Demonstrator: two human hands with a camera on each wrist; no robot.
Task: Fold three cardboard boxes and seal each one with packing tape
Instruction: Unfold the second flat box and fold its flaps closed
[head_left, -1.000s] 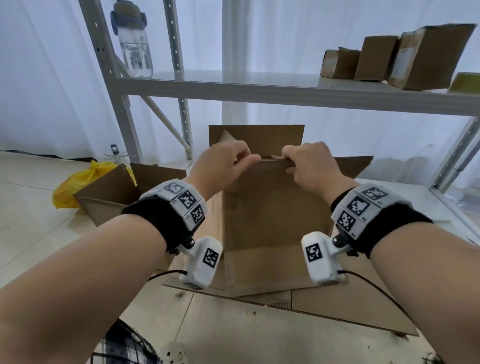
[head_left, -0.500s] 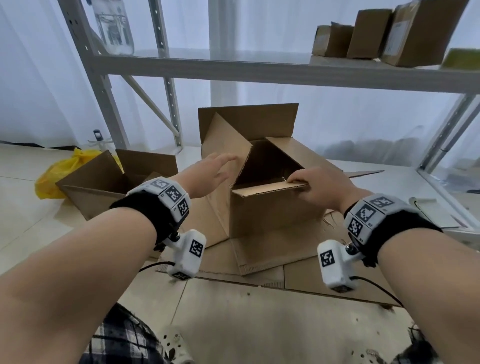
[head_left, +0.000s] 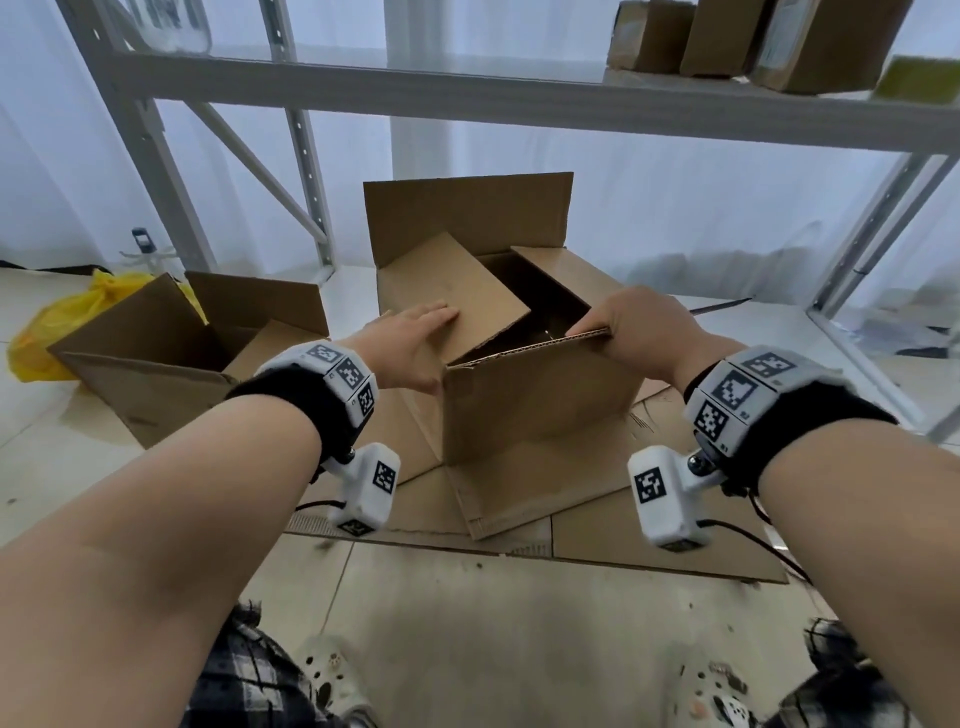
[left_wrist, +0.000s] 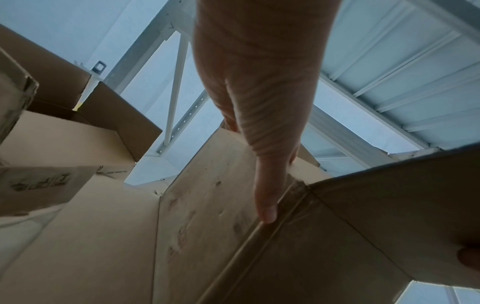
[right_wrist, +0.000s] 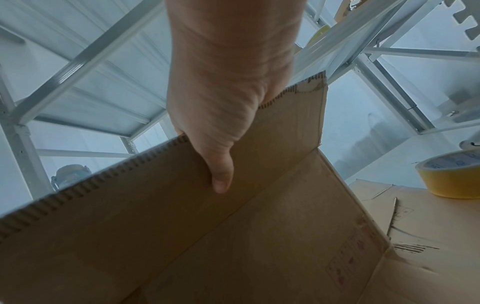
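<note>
A brown cardboard box stands upright on flat cardboard on the floor, its top open. My left hand lies flat with straight fingers on the left side flap, which tilts inward over the opening. In the left wrist view the left hand's thumb rests along the corner crease. My right hand grips the near flap at its right end. Its thumb is on the outer face and its fingers reach over the corrugated edge. The back flap stands up. The right flap leans in.
A second open box sits to the left beside a yellow bag. Flattened cardboard covers the floor under the box. A yellow tape roll lies to the right. A metal rack shelf overhead carries small boxes.
The flattened box has been pulled open into a square. My left hand let go of the top edge and now presses the left flap inward; my right hand still holds the near flap.
</note>
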